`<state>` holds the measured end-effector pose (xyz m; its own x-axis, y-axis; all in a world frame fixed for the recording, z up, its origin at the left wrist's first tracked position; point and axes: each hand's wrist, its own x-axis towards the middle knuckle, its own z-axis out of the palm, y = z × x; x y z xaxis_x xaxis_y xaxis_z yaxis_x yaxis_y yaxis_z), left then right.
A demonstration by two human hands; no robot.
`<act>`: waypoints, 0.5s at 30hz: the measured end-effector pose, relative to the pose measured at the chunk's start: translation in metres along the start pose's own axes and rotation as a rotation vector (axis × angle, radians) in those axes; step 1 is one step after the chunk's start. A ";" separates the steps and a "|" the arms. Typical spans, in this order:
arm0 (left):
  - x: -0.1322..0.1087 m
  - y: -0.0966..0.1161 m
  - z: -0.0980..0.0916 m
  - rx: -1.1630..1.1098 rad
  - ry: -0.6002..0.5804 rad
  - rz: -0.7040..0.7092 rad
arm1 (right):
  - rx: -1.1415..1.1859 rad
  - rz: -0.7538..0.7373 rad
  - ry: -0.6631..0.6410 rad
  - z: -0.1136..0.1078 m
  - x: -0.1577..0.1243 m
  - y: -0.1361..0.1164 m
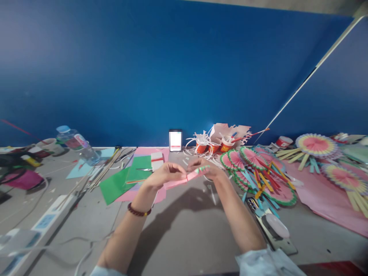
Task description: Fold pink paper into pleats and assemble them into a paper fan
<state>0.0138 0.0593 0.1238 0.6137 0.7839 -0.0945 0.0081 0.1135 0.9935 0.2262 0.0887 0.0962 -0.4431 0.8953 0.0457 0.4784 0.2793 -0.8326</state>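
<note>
Above the middle of the grey table, a pink folded paper strip (176,183) is held between both hands. My left hand (168,173), below a brown bead bracelet (139,211) on the wrist, pinches the strip near its middle. Closed on the strip's right part is my right hand (205,168), where green and white edging shows by the fingers. Some of the right fingertips are hidden behind the paper. Left of my hands lie green paper sheets (115,186), with small scissors (144,169) on top, over pink paper.
A lit phone (175,141) leans on the blue wall. Red cups (227,145) hold strips and pens. Paper rosettes (283,191) and another phone (271,226) lie right. At left are a tilted bottle (77,142), sticks (106,168), a power strip (47,221) and cables.
</note>
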 end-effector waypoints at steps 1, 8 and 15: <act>-0.001 0.002 0.000 0.075 -0.042 -0.002 | 0.033 -0.001 -0.049 -0.002 0.000 0.000; -0.004 0.003 0.009 0.463 -0.114 -0.085 | 0.192 0.016 -0.218 -0.010 -0.001 -0.001; 0.007 -0.016 0.010 0.539 0.007 -0.115 | -0.055 0.041 -0.006 -0.006 -0.014 -0.014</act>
<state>0.0257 0.0568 0.1082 0.5798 0.7891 -0.2029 0.4787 -0.1284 0.8685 0.2296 0.0744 0.1107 -0.4271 0.9042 0.0085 0.5368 0.2611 -0.8023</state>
